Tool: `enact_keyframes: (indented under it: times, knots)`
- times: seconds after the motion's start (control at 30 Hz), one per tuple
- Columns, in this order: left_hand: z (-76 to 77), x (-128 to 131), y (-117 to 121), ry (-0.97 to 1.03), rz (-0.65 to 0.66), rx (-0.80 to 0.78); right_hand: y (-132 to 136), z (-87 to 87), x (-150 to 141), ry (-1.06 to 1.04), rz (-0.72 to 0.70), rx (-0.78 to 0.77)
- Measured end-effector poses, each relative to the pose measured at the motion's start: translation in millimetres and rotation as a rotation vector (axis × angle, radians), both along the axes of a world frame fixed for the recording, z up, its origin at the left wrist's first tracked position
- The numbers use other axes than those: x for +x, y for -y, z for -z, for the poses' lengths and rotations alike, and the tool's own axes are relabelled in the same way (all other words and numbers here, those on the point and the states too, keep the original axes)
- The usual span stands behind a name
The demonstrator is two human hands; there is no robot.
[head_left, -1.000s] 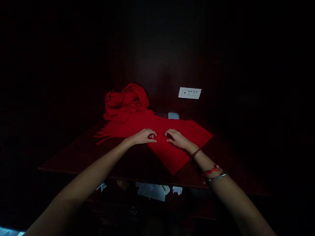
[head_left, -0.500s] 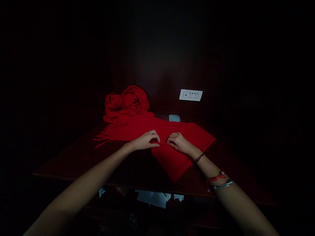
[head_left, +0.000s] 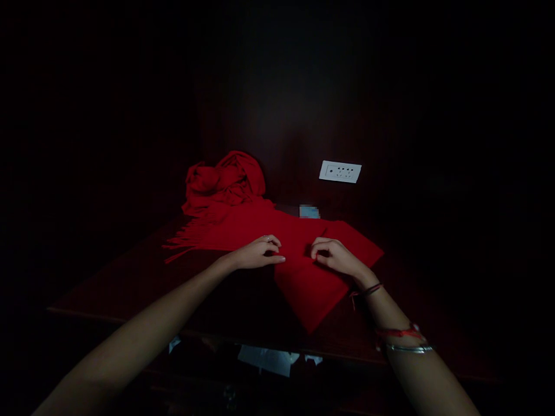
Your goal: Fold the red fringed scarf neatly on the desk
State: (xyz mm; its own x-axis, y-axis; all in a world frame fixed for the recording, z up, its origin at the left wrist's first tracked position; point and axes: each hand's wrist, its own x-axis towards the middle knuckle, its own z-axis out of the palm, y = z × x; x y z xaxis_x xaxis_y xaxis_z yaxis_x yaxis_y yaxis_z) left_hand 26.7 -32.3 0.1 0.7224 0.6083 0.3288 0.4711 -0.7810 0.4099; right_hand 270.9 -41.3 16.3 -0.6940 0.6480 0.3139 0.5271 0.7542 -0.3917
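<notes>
A red fringed scarf [head_left: 303,271] lies on a dark wooden table [head_left: 130,289]. Part of it is spread flat with a folded corner pointing toward me, and the rest is bunched in a heap [head_left: 223,179] at the back left. My left hand [head_left: 255,254] rests on the flat cloth with fingers curled and the fingertips pressing the fabric. My right hand [head_left: 336,257] pinches a fold of the scarf between thumb and fingers, just right of the left hand. Bracelets circle my right wrist and forearm.
A white socket plate [head_left: 340,171] sits on the dark back wall. A small pale card [head_left: 309,212] lies behind the scarf. White paper scraps [head_left: 264,358] show below the table's near edge. The room is very dark.
My right hand has shifted to the right and lifted into a pinch on the cloth. My left hand has edged right along the scarf. The view has tipped slightly.
</notes>
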Motion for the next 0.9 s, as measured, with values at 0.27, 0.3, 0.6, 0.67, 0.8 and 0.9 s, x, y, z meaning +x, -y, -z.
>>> enact_keyframes:
  times: [0.27, 0.3, 0.6, 0.67, 0.8, 0.9]
  knots:
    - [-10.8, 2, 10, -0.02, 0.187, 0.008, 5, -14.3, 26, -0.002, 0.046, -0.385]
    - [-10.7, 4, 12, -0.062, 0.199, 0.049, 6, -16.3, 28, 0.032, 0.048, -0.408]
    - [-7.8, 18, 30, -0.113, 0.232, 0.296, 13, -25.7, 29, 0.23, 0.023, -0.55]
    - [-7.1, 22, 34, -0.121, 0.26, 0.355, 12, -24.1, 29, 0.256, 0.056, -0.562]
    - [-4.3, 32, 41, -0.132, 0.307, 0.422, 10, -20.9, 31, 0.316, 0.109, -0.565]
    - [-1.7, 35, 45, -0.163, 0.329, 0.419, 9, -19.9, 31, 0.333, 0.113, -0.553]
